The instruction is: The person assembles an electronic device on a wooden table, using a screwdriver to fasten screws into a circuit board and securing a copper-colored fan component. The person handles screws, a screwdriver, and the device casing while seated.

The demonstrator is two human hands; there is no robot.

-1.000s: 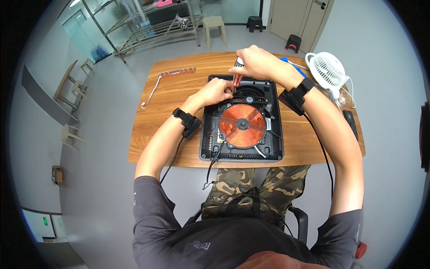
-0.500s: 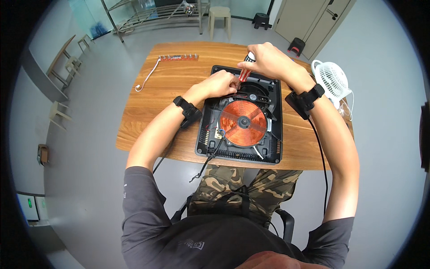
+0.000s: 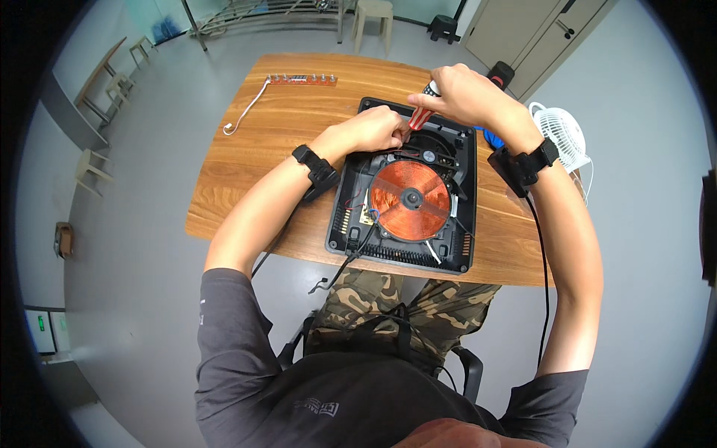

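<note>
An opened induction cooker housing (image 3: 467, 187), black and shallow, lies on the wooden table with its round copper coil (image 3: 411, 216) on the near side. Beyond the coil is a black fan (image 3: 429, 156). My right hand (image 3: 463, 93) grips a screwdriver (image 3: 420, 117) with a red, white and black handle, held tilted over the housing's far part. Close by the screwdriver's lower end, my left hand (image 3: 381, 129) is closed, fingertips pinched. Whatever those fingers hold is hidden, and so is the screwdriver's tip.
At the table's far left lies a narrow red circuit board (image 3: 302, 80) with a white cable (image 3: 250, 112). A white fan (image 3: 560, 134) stands at the right edge. Something blue (image 3: 491, 140) shows beside my right wrist. A dark cable (image 3: 351, 257) hangs over the near edge.
The view has shifted a little. Both hands keep their place at the housing's far part, the screwdriver still in my right hand. The blue thing by my right wrist now shows.
</note>
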